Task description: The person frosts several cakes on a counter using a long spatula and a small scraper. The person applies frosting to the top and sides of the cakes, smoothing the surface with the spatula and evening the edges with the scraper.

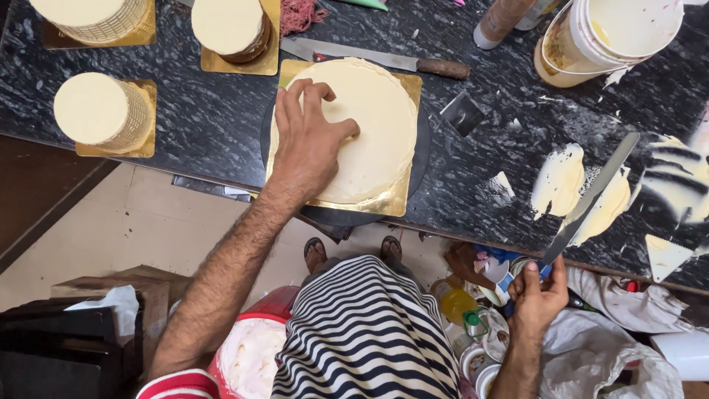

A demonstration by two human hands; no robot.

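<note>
Striped apron (pixel 365 332) fills the near view, w/ a red tub of white cream (pixel 251 347) down by the person's left side and jars and bottles (pixel 465 318) on the floor to the right. Right hand (pixel 537 295) sits low, off the counter edge, fingers curled shut round the blue handle of a long palette knife (pixel 591 196); blade angles up and away over the dark stone counter (pixel 207 125), its tip above smears of cream (pixel 561 181). Left hand (pixel 306 140) is further in, palm down, fingers spread and flat on top of the round cream-covered cake (pixel 365 129), gripping nothing. Cake sits on a gold square board (pixel 391 199), itself on a dark turntable (pixel 421 159) near the counter's front edge, approx mid-frame. Just behind it lies a big knife w/ wooden handle (pixel 384 58). Further back: three smaller iced cakes (pixel 100 111) on gold boards to the left, and a white bucket (pixel 605 37) on the right. Serrated scraper (pixel 665 255) lies at far right by the cream.
</note>
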